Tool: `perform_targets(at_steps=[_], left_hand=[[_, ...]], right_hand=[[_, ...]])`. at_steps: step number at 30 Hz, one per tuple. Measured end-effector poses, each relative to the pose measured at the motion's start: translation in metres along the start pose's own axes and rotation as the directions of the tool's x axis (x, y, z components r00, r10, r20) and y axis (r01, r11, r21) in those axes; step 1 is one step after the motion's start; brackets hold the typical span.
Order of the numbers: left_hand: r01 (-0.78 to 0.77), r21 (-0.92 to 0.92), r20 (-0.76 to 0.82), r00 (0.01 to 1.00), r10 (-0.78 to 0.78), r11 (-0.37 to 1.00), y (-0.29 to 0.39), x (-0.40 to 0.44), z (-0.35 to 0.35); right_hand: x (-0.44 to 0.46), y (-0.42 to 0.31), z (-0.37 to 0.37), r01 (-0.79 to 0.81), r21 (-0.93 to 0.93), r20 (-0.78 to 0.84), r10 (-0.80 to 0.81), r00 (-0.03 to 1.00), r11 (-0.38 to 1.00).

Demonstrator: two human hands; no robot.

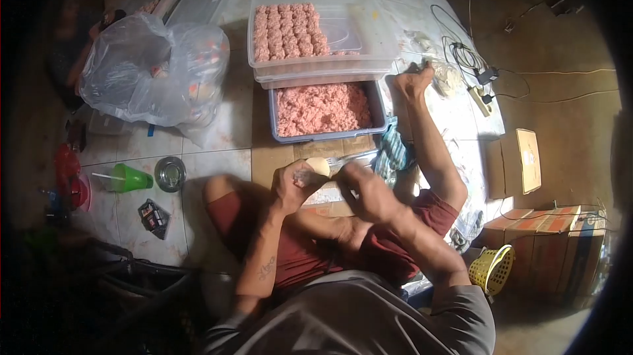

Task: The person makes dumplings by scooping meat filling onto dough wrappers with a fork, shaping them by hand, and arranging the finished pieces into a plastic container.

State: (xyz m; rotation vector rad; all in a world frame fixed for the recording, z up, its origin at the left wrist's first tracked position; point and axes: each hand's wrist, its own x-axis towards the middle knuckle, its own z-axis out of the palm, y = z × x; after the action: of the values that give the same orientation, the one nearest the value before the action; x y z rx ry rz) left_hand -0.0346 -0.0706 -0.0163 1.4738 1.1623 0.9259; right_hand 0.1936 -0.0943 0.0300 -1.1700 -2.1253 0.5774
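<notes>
As left hand (294,185) and right hand (369,193) curl mid-frame, their hold unclear, a careless nudge could shift the pale disc (318,166).

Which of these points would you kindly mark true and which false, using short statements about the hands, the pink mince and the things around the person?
1. The left hand and right hand are nearer the person's torso than the blue-grey tub is. True.
2. Shaped pink rows cover the whole of the upper clear container. False: they fill its left part, and much of its right part is bare.
3. The pink mince in the tub is a loose mass. True.
4. The green cup is on the person's right. False: it is on the left.
5. The yellow basket is beside the cardboard boxes. True.
</notes>
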Motion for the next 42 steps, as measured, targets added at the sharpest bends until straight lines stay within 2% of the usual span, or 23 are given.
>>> perform_targets(at_steps=[2, 3, 4, 5, 7, 9, 10, 12, 14, 15, 16, 18, 20, 22, 26, 27, 28, 30, 32, 34, 36, 38, 42], left_hand=[[-0.026, 0.243, 0.002, 1.0, 0.026, 0.97, 0.011, 0.013, 0.001], [-0.125, 0.272, -0.081, 0.985, 0.152, 0.954, -0.032, 0.015, 0.009], [-0.153, 0.417, 0.032, 0.988, 0.154, 0.896, -0.007, 0.017, -0.001], [-0.098, 0.323, 0.021, 0.995, 0.096, 0.941, 0.003, 0.018, 0.001], [-0.041, 0.222, 0.025, 0.999, 0.036, 0.974, 0.006, 0.018, 0.007], [-0.191, -0.021, 0.028, 0.981, 0.192, 0.981, -0.002, 0.022, 0.006], [0.019, -0.143, 0.121, 0.993, -0.002, 0.99, -0.002, 0.017, -0.004], [-0.193, 0.01, 0.103, 0.976, 0.191, 0.981, -0.005, 0.019, -0.008], [0.029, 0.211, 0.26, 0.962, -0.085, 0.977, 0.009, 0.026, -0.002], [-0.048, 0.177, 0.265, 0.964, -0.001, 0.983, 0.01, 0.029, 0.005], [-0.057, 0.175, 0.267, 0.964, 0.009, 0.983, 0.018, 0.028, 0.01], [-0.059, 0.062, 0.099, 0.994, 0.053, 0.996, 0.032, 0.033, 0.01], [-0.192, -0.097, -0.005, 0.981, 0.193, 0.977, 0.005, 0.036, 0.01], [-0.031, -0.207, 0.113, 0.992, 0.056, 0.978, 0.05, 0.034, 0.0], [-0.061, -0.521, 0.092, 0.988, 0.127, 0.852, 0.041, 0.029, -0.008], [-0.076, -0.49, 0.03, 0.994, 0.104, 0.869, 0.028, 0.032, -0.016], [-0.057, -0.491, -0.034, 0.998, 0.046, 0.869, 0.019, 0.031, -0.03], [-0.055, -0.438, -0.203, 0.978, -0.039, 0.897, -0.032, 0.034, -0.051], [0.232, -0.256, -0.32, 0.896, -0.309, 0.938, -0.114, 0.04, -0.068], [0.243, -0.448, -0.482, 0.745, -0.462, 0.86, -0.084, 0.048, -0.057], [0.21, -0.541, -0.461, 0.737, -0.495, 0.815, -0.079, 0.054, -0.056], [0.269, -0.433, -0.426, 0.78, -0.458, 0.86, -0.075, 0.061, -0.057], [0.255, -0.457, -0.407, 0.792, -0.456, 0.852, -0.09, 0.068, -0.061]], right_hand=[[0.003, -0.03, -0.004, -0.118, -0.03, 0.027, 0.119, 0.993, 0.993], [0.005, -0.039, -0.014, -0.203, 0.048, -0.048, 0.205, 0.978, 0.978], [0.006, -0.048, -0.022, -0.281, 0.138, -0.112, 0.297, 0.948, 0.95], [0.008, -0.056, -0.025, -0.308, 0.164, -0.151, 0.332, 0.931, 0.937], [0.002, -0.042, -0.016, -0.267, 0.114, 0.012, 0.267, 0.964, 0.957], [0.004, -0.044, -0.024, -0.252, 0.115, 0.06, 0.247, 0.967, 0.961], [0.007, -0.046, -0.035, -0.289, 0.164, -0.028, 0.298, 0.954, 0.943], [0.023, -0.023, -0.046, -0.245, 0.003, -0.243, 0.239, 0.94, 0.969], [0.045, 0.027, -0.044, -0.261, -0.238, -0.317, 0.179, 0.931, 0.936], [0.049, 0.041, -0.046, -0.263, -0.242, -0.321, 0.179, 0.93, 0.934], [0.055, 0.05, -0.05, -0.185, -0.497, -0.086, 0.164, 0.983, 0.848], [0.065, 0.056, -0.045, -0.076, -0.419, 0.026, 0.095, 0.995, 0.905], [0.069, 0.01, -0.027, -0.262, -0.188, -0.02, 0.263, 0.965, 0.947], [0.064, -0.001, -0.003, -0.091, -0.212, -0.035, 0.085, 0.996, 0.973], [0.089, 0.005, -0.021, -0.045, -0.196, 0.076, 0.061, 0.995, 0.98], [0.099, 0.004, -0.037, -0.118, -0.158, 0.136, 0.14, 0.981, 0.98], [0.111, -0.01, -0.065, -0.421, 0.13, 0.163, 0.4, 0.902, 0.897], [0.125, 0.009, -0.095, -0.486, 0.409, 0.138, 0.475, 0.869, 0.772], [0.149, 0.042, -0.124, -0.41, 0.194, -0.012, 0.42, 0.907, 0.891], [0.189, 0.055, -0.147, -0.408, 0.054, -0.019, 0.409, 0.912, 0.912], [0.231, 0.067, -0.165, -0.377, -0.138, 0.054, 0.387, 0.921, 0.916], [0.252, 0.103, -0.161, -0.279, -0.245, 0.046, 0.298, 0.953, 0.929], [0.275, 0.141, -0.15, -0.404, -0.442, 0.26, 0.546, 0.796, 0.801]])
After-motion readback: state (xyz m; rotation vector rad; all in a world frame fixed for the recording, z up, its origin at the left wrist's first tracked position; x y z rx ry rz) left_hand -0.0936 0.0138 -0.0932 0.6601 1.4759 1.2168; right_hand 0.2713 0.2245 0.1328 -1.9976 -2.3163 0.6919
